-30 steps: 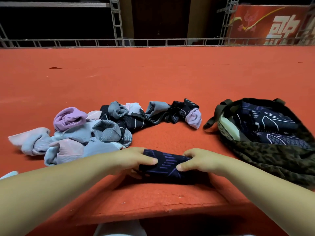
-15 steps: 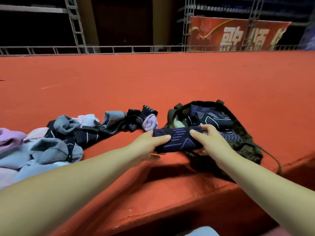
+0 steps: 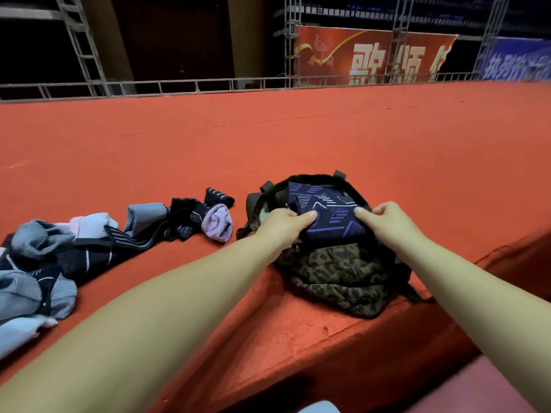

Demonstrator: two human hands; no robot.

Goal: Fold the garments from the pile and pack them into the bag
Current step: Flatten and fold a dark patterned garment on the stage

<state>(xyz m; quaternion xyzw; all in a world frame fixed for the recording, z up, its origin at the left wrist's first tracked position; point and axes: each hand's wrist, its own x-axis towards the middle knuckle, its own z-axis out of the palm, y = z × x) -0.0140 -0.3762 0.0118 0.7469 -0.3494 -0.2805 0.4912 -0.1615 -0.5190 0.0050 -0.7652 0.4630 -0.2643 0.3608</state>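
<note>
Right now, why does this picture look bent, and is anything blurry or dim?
Head view: the wide lens bows the railing and stretches the forearms near the bottom edge; the blue banner at far right is smeared; the background is dark, while the folded garment and bag stay sharp and evenly lit.

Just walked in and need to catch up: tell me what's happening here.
A person is packing clothes. Both hands, left hand and right hand, hold a folded dark patterned garment at the mouth of the leopard-print bag, on top of another already inside. A pile of unfolded clothes waits on the red surface.
</note>
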